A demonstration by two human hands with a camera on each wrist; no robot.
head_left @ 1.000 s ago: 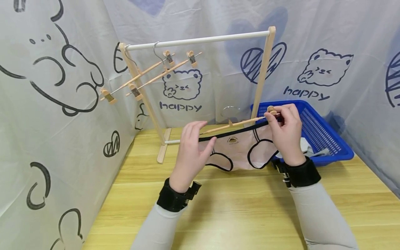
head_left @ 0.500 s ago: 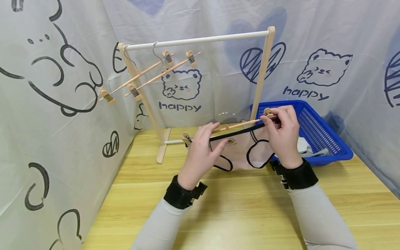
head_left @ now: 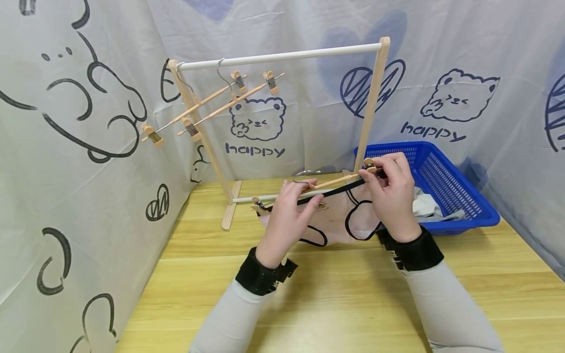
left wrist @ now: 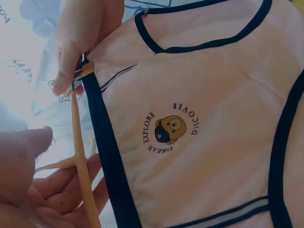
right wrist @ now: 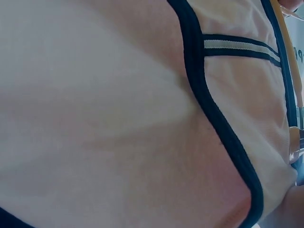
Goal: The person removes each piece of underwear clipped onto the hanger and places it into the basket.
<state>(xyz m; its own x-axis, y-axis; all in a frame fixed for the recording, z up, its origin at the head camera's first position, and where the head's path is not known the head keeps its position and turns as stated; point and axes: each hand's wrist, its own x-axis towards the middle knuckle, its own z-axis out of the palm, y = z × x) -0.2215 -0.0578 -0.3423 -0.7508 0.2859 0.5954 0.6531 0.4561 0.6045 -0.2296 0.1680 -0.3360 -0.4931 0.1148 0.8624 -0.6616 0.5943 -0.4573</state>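
Pale pink underpants [head_left: 337,223] with dark trim hang by their waistband from a wooden clip hanger [head_left: 333,182] above the table. In the left wrist view, a bear print [left wrist: 170,129] shows on the fabric. My right hand [head_left: 393,196] pinches the hanger's right clip [head_left: 370,165] between thumb and fingers. At the other end, the left clip [head_left: 259,206] sits on the waistband corner. My left hand [head_left: 284,215] is at the hanger's middle, fingers behind the bar [left wrist: 78,137] near the hook, thumb held apart. Fabric fills most of the right wrist view.
Behind stands a wooden rack [head_left: 372,98] with a white rail [head_left: 282,56]. Two bare clip hangers [head_left: 229,104] hang at its left end. A blue basket [head_left: 474,211] holding crumpled light cloth [head_left: 425,206] stands at the right. Printed curtains enclose the wooden table [head_left: 353,304].
My left hand has slid right along the waistband to the hanger's middle, uncovering the left clip. My right hand, the hanger and the underpants have shifted slightly left.
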